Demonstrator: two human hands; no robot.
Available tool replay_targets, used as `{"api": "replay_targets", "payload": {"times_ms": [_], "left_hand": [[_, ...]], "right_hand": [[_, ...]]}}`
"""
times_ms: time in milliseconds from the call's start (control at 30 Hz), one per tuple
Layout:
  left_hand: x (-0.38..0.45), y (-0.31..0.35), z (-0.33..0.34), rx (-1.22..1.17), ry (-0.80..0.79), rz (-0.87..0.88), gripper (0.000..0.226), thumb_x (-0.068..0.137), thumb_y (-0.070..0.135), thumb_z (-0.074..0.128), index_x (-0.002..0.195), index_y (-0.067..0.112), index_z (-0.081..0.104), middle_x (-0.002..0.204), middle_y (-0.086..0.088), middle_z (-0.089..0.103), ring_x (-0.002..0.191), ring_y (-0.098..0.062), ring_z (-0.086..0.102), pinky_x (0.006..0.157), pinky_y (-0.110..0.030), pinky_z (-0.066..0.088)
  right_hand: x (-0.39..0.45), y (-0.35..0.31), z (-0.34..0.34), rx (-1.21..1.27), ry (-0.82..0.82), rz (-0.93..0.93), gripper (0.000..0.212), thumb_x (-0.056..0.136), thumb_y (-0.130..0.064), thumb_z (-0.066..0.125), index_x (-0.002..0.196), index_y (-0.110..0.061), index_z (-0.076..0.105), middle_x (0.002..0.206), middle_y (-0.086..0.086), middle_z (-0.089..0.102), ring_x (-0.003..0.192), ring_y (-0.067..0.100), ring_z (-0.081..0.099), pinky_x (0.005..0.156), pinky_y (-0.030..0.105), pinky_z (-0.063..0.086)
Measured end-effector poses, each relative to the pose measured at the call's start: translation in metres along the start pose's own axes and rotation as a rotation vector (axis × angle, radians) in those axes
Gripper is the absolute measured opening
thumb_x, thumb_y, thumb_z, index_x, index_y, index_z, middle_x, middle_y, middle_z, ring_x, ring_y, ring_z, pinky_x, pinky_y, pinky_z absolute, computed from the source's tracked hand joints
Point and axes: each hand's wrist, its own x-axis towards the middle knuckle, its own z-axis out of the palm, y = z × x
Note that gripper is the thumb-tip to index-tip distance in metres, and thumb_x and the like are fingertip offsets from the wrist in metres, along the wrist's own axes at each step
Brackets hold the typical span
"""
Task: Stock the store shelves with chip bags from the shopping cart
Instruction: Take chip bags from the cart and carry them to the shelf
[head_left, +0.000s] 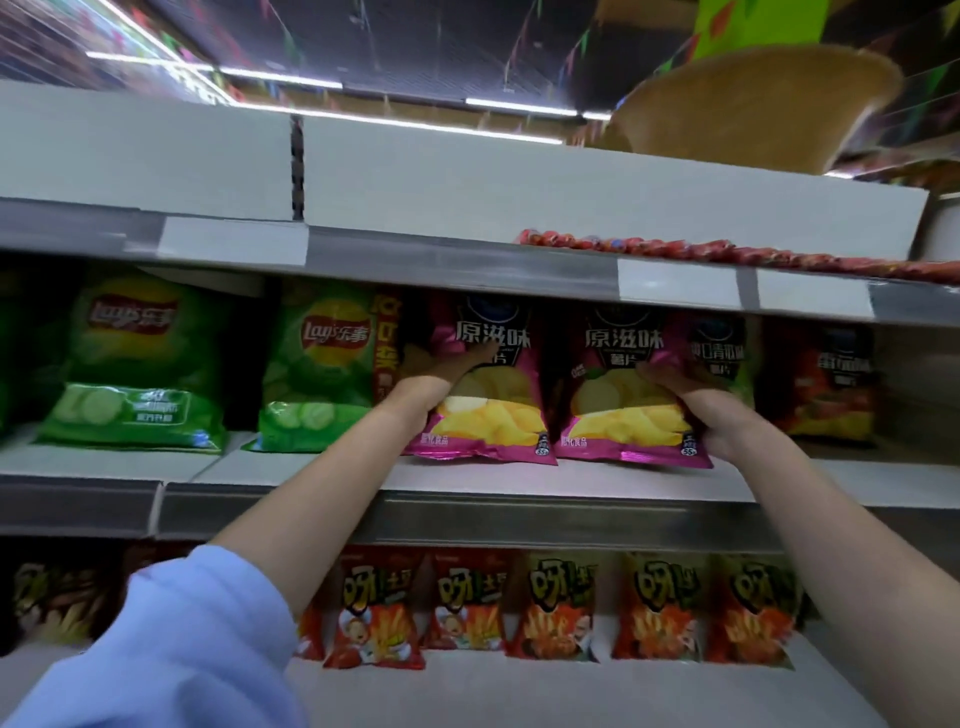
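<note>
Two pink chip bags stand upright side by side on the middle shelf (467, 483). My left hand (434, 382) grips the left pink bag (488, 410) at its left edge, fingers across its front. My right hand (698, 402) grips the right pink bag (626, 410) at its right edge and lower corner. Both bags' bottoms rest at the shelf's front. The shopping cart is out of view.
Green Lay's bags (311, 374) stand left of my hands, and a green and a red bag (826, 384) to the right. Red and orange snack bags (467, 603) fill the shelf below. Above, the upper shelf edge (441, 260) overhangs closely. A woven basket (753, 104) sits on top.
</note>
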Motion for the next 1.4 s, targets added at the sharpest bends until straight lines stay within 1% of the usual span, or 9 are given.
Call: {"api": "replay_targets", "payload": {"times_ms": [67, 167, 400, 600, 833, 1067, 1167, 1233, 1400], "left_hand": [[0.0, -0.002, 0.002, 0.027, 0.062, 0.02, 0.084, 0.077, 0.041, 0.075, 0.14, -0.002, 0.039, 0.144, -0.017, 0.044, 0.125, -0.03, 0.047, 0.11, -0.036, 0.035], [-0.003, 0.0, 0.006, 0.097, 0.05, 0.132, 0.143, 0.037, 0.072, 0.08, 0.151, 0.008, 0.022, 0.153, -0.008, 0.033, 0.139, -0.029, 0.033, 0.116, -0.043, 0.027], [0.009, -0.007, 0.01, 0.2, 0.134, 0.238, 0.114, 0.066, 0.067, 0.071, 0.152, 0.014, 0.019, 0.155, -0.007, 0.03, 0.142, -0.029, 0.028, 0.117, -0.043, 0.024], [0.006, -0.013, 0.01, 0.54, 0.238, 0.178, 0.059, 0.097, 0.035, 0.053, 0.142, 0.002, 0.035, 0.137, -0.016, 0.05, 0.125, -0.034, 0.048, 0.101, -0.038, 0.039], [-0.002, -0.015, 0.011, 0.773, 0.205, 0.19, 0.052, 0.103, 0.028, 0.038, 0.134, -0.013, 0.041, 0.139, -0.028, 0.045, 0.13, -0.036, 0.042, 0.101, -0.035, 0.035], [-0.006, -0.014, 0.013, 0.817, 0.311, 0.785, 0.063, 0.096, 0.03, 0.054, 0.146, 0.001, 0.03, 0.152, -0.018, 0.026, 0.141, -0.031, 0.026, 0.115, -0.033, 0.022], [-0.021, -0.009, 0.015, 0.861, 0.282, 0.773, 0.063, 0.096, 0.027, 0.053, 0.149, 0.01, 0.024, 0.156, -0.009, 0.02, 0.137, -0.028, 0.033, 0.109, -0.037, 0.035], [-0.033, -0.007, 0.015, 0.935, 0.302, 0.715, 0.063, 0.096, 0.029, 0.051, 0.15, 0.012, 0.022, 0.156, -0.006, 0.016, 0.13, -0.031, 0.042, 0.101, -0.038, 0.04], [-0.068, -0.014, 0.001, 0.992, 0.362, 0.61, 0.055, 0.097, 0.039, 0.049, 0.138, 0.004, 0.039, 0.138, -0.021, 0.032, 0.124, -0.038, 0.041, 0.105, -0.044, 0.035]], "right_hand": [[0.005, 0.004, -0.003, 0.037, -0.019, -0.028, 0.118, 0.035, -0.045, 0.093, 0.141, -0.023, 0.046, 0.126, 0.007, 0.065, 0.105, 0.021, 0.066, 0.092, 0.035, 0.052], [0.017, 0.016, -0.006, 0.09, -0.037, -0.068, 0.125, 0.018, -0.053, 0.094, 0.133, -0.02, 0.056, 0.118, 0.007, 0.069, 0.105, 0.025, 0.067, 0.1, 0.042, 0.05], [0.018, 0.021, -0.005, 0.101, -0.033, -0.134, 0.05, 0.072, -0.027, 0.08, 0.118, -0.022, 0.062, 0.118, 0.007, 0.068, 0.105, 0.023, 0.065, 0.096, 0.035, 0.05], [0.018, 0.028, -0.009, 0.012, 0.049, -0.104, 0.105, 0.038, -0.058, 0.084, 0.135, -0.029, 0.052, 0.127, -0.001, 0.062, 0.112, 0.022, 0.061, 0.103, 0.041, 0.046], [0.019, 0.033, -0.007, -0.12, 0.049, -0.103, 0.079, 0.067, -0.051, 0.078, 0.137, -0.031, 0.048, 0.136, 0.002, 0.056, 0.119, 0.025, 0.055, 0.107, 0.042, 0.042], [0.007, 0.026, -0.002, -0.439, 0.246, -0.202, 0.098, 0.063, -0.064, 0.071, 0.145, -0.024, 0.035, 0.141, 0.011, 0.046, 0.122, 0.035, 0.049, 0.101, 0.036, 0.041], [-0.005, 0.019, 0.004, -0.47, 0.318, -0.212, 0.077, 0.06, -0.07, 0.061, 0.105, -0.007, 0.063, 0.11, 0.015, 0.06, 0.108, 0.034, 0.052, 0.098, 0.04, 0.039], [-0.019, 0.013, 0.015, -0.499, 0.328, -0.274, 0.051, 0.078, -0.055, 0.064, 0.073, -0.004, 0.058, 0.09, 0.017, 0.06, 0.102, 0.036, 0.053, 0.098, 0.045, 0.039], [-0.06, 0.005, 0.057, -0.516, 0.195, -0.433, 0.053, 0.094, -0.039, 0.056, 0.122, 0.005, 0.047, 0.127, 0.021, 0.042, 0.121, 0.034, 0.04, 0.1, 0.037, 0.033]]}}
